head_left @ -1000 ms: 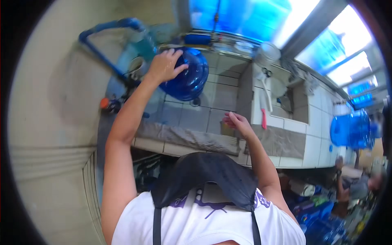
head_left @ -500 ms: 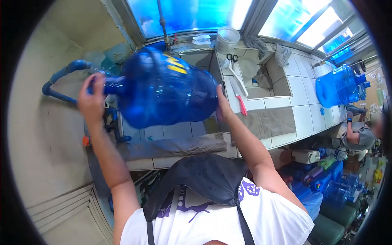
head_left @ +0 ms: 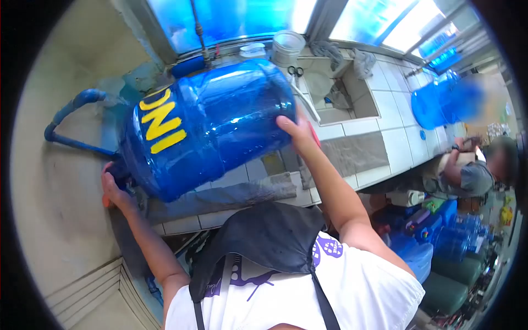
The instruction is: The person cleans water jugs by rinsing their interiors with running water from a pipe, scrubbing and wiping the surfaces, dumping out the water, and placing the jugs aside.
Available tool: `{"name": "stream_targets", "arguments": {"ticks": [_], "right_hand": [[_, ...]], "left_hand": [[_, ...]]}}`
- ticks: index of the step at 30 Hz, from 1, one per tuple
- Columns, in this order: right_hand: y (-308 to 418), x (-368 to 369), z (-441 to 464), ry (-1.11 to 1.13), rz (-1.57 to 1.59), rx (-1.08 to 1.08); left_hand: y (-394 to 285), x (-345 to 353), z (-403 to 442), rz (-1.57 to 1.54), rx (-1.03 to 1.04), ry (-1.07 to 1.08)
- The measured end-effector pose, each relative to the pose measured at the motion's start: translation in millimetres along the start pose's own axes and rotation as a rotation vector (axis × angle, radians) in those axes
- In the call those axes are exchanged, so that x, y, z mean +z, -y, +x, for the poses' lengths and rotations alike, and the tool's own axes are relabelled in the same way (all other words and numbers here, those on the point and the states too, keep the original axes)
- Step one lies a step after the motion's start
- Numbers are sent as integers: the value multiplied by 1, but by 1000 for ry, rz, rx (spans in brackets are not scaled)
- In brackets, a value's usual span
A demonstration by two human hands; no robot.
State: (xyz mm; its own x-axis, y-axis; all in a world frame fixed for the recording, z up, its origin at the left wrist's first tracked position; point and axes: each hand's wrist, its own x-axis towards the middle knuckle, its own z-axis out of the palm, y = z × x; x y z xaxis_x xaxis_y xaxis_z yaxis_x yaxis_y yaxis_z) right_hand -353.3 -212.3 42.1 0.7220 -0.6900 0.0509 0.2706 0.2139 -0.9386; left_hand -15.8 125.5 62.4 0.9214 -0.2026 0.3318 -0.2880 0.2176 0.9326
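Observation:
A large blue water jug (head_left: pixel 214 121) with yellow painted letters lies sideways in the air above the tiled counter, its neck low at the left. My left hand (head_left: pixel 115 190) is closed around the neck, partly hidden by it. Against the jug's base, my right hand (head_left: pixel 297 132) presses with its thumb on the near side; its other fingers are mostly hidden. Just beyond the right hand lie a long white handle (head_left: pixel 309 103), black-handled scissors (head_left: pixel 295 71) and a red handle (head_left: pixel 315 136), partly covered by the hand.
A tiled basin (head_left: pixel 363 91) is set into the counter, with a white bucket (head_left: pixel 287 47) at its back left. Grey cloth (head_left: pixel 357 155) covers part of the front edge. Blue pipe (head_left: pixel 71 113) loops at left. More blue jugs (head_left: pixel 429 104) and another person (head_left: pixel 470 173) are at right.
The jug has rolled so its yellow letters face me more fully. Its neck end has swung down and toward me with my left hand; my right hand stays at the base.

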Motion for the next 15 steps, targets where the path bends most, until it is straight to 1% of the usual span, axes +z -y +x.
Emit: {"name": "stream_targets", "arguments": {"ticks": [1,3,4,5,6,7,8,9,11,12,13,15], "right_hand": [[-6,-2,4,1,-54,-57],[2,-2,27,-14,152,173],[15,-1,35,11,98,118],[33,2,38,36,42,70],[57,7,32,15,35,70],[81,16,24,32,-100,-107],[94,21,18,50,-229,-282],[94,19,17,39,-236,-289],[76,18,20,90,-299,-569],[56,11,25,71,-247,-484],[51,6,27,61,-250,-488],[53,-4,33,-33,-193,-76]], "left_hand": [[8,5,0,-11,-7,28],[17,18,2,281,-117,52],[14,18,5,225,-200,60],[3,20,5,215,-204,85],[-9,19,2,34,-203,130],[-13,15,-4,-148,-206,166],[5,1,-3,102,41,80],[15,9,-8,92,41,91],[31,24,-16,-90,0,28],[62,16,-7,-176,-147,-53],[89,4,-2,-49,-258,0],[89,14,-8,70,-471,66]]}}
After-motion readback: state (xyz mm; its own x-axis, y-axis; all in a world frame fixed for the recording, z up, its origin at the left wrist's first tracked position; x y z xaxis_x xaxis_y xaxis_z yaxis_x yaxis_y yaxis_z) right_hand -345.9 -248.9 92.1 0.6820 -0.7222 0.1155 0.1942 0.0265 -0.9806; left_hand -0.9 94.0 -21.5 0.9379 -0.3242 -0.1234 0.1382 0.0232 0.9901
